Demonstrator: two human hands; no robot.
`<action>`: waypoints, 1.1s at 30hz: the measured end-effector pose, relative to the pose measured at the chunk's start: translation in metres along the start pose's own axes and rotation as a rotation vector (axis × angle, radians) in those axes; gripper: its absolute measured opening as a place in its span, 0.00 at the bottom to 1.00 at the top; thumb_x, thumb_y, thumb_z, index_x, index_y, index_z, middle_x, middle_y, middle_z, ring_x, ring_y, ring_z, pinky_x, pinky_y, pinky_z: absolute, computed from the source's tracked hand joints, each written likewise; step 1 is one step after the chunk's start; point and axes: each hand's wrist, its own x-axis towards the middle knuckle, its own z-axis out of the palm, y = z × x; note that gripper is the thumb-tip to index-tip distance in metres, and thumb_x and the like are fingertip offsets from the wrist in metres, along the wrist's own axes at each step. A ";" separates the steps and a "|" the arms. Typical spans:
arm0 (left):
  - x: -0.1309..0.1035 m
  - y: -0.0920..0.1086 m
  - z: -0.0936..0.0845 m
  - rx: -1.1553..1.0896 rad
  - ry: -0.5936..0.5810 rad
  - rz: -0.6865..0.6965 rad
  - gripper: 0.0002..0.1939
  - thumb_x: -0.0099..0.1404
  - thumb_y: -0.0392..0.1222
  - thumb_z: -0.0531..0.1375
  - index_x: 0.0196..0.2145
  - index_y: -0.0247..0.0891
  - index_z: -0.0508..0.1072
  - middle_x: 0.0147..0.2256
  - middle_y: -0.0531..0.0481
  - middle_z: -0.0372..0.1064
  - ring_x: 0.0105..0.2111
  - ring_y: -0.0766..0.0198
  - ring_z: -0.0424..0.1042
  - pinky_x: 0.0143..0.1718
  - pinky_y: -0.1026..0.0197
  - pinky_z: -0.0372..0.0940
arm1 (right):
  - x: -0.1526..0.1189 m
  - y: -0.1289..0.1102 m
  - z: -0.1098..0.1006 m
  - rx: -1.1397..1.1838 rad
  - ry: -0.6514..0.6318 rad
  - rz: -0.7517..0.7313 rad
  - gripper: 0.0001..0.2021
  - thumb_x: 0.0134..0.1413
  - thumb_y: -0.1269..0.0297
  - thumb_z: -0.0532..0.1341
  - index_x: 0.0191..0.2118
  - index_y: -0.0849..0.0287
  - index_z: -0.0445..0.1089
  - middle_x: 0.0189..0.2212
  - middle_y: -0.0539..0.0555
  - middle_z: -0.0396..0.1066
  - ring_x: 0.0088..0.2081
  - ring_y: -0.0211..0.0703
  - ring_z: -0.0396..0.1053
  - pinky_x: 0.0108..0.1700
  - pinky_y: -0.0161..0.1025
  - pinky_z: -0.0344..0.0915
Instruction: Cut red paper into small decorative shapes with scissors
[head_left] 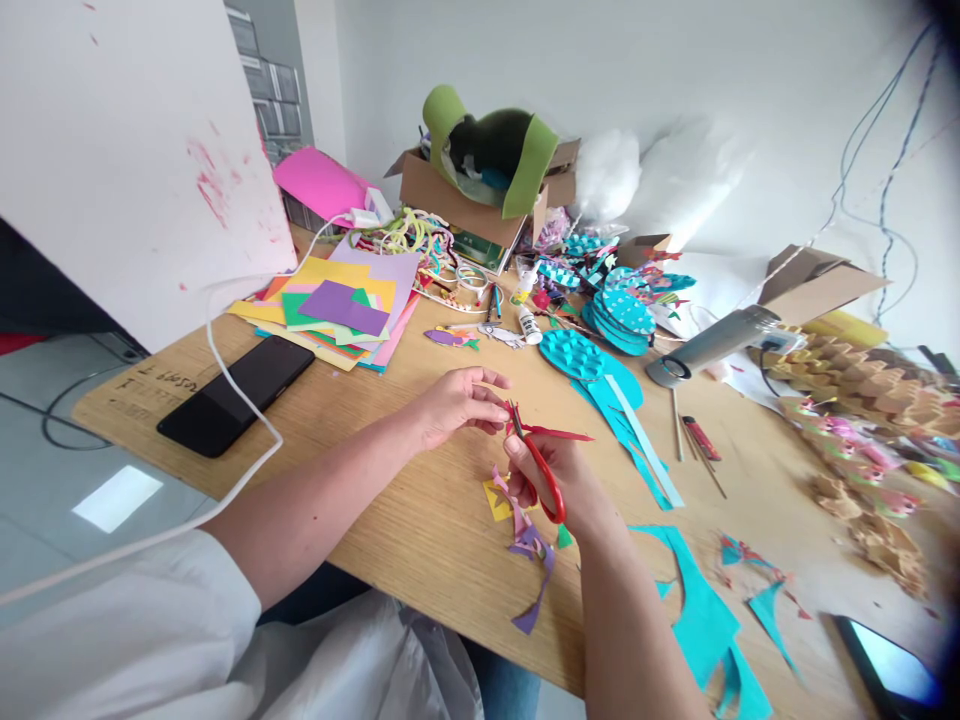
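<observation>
"Head view: what's held?"
"Right hand (561,468): fingers clamped on red scissors (554,492). Left hand (459,408): fingers pinching red paper (561,434) by the blades, above the bench (360,430)."
"Elbow room?"
"Bare wood leftward to the phone (238,393); a purple scrap (541,597) nears the front edge."

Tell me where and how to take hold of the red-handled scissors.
Best by the red handle, likely from the person's near right side, where the right hand grips it now. The handle angles back toward the person, while the narrow blades point away, close to the fingertips of the left hand, so coming from the blade end looks riskier.
</observation>
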 end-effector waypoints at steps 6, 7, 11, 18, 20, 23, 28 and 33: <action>0.000 0.000 0.000 -0.024 0.000 -0.007 0.22 0.48 0.29 0.67 0.42 0.31 0.68 0.26 0.52 0.71 0.24 0.70 0.71 0.31 0.63 0.64 | -0.001 -0.003 0.002 -0.002 0.020 0.021 0.25 0.48 0.40 0.62 0.18 0.59 0.64 0.13 0.51 0.67 0.14 0.36 0.64 0.16 0.31 0.59; 0.000 0.000 0.001 -0.031 -0.003 -0.009 0.22 0.48 0.29 0.67 0.42 0.31 0.68 0.27 0.52 0.71 0.25 0.70 0.71 0.31 0.63 0.64 | -0.001 -0.003 0.003 -0.002 0.027 0.015 0.26 0.48 0.40 0.62 0.18 0.59 0.64 0.13 0.51 0.67 0.14 0.36 0.64 0.16 0.31 0.59; 0.000 -0.001 0.004 -0.062 -0.003 -0.017 0.22 0.47 0.30 0.68 0.41 0.31 0.69 0.27 0.52 0.72 0.25 0.70 0.71 0.31 0.63 0.64 | -0.001 -0.008 0.006 -0.001 0.073 0.015 0.27 0.46 0.38 0.62 0.16 0.58 0.64 0.13 0.51 0.67 0.14 0.37 0.64 0.17 0.32 0.59; 0.000 -0.004 0.009 -0.150 0.081 0.010 0.21 0.45 0.30 0.68 0.38 0.31 0.69 0.25 0.52 0.71 0.24 0.69 0.71 0.31 0.63 0.65 | 0.001 -0.007 0.010 0.019 0.130 0.026 0.27 0.44 0.36 0.62 0.17 0.57 0.62 0.13 0.51 0.67 0.15 0.39 0.66 0.17 0.33 0.60; 0.000 -0.005 0.009 -0.161 0.087 0.022 0.20 0.45 0.30 0.68 0.38 0.31 0.69 0.25 0.52 0.72 0.23 0.69 0.71 0.31 0.63 0.64 | 0.001 -0.006 0.011 0.020 0.138 0.024 0.27 0.45 0.36 0.62 0.18 0.57 0.62 0.13 0.51 0.67 0.15 0.39 0.65 0.17 0.34 0.60; -0.001 -0.005 0.010 -0.163 0.099 0.039 0.20 0.46 0.29 0.67 0.38 0.31 0.68 0.25 0.52 0.72 0.23 0.70 0.70 0.30 0.64 0.64 | 0.002 -0.006 0.011 0.025 0.133 0.011 0.27 0.44 0.35 0.61 0.18 0.57 0.62 0.14 0.52 0.67 0.15 0.40 0.66 0.18 0.35 0.61; -0.001 -0.002 0.010 -0.140 0.142 0.062 0.19 0.47 0.27 0.65 0.38 0.31 0.68 0.24 0.53 0.71 0.23 0.71 0.70 0.30 0.64 0.64 | 0.001 -0.004 0.009 0.023 0.087 -0.001 0.27 0.44 0.35 0.61 0.19 0.57 0.63 0.16 0.54 0.70 0.17 0.42 0.69 0.20 0.35 0.64; 0.000 0.000 0.008 -0.060 0.183 0.108 0.19 0.48 0.28 0.65 0.39 0.32 0.67 0.24 0.55 0.70 0.22 0.71 0.69 0.29 0.65 0.62 | 0.001 0.000 0.007 0.037 0.031 0.000 0.25 0.47 0.37 0.61 0.21 0.58 0.65 0.17 0.54 0.71 0.17 0.41 0.69 0.19 0.34 0.64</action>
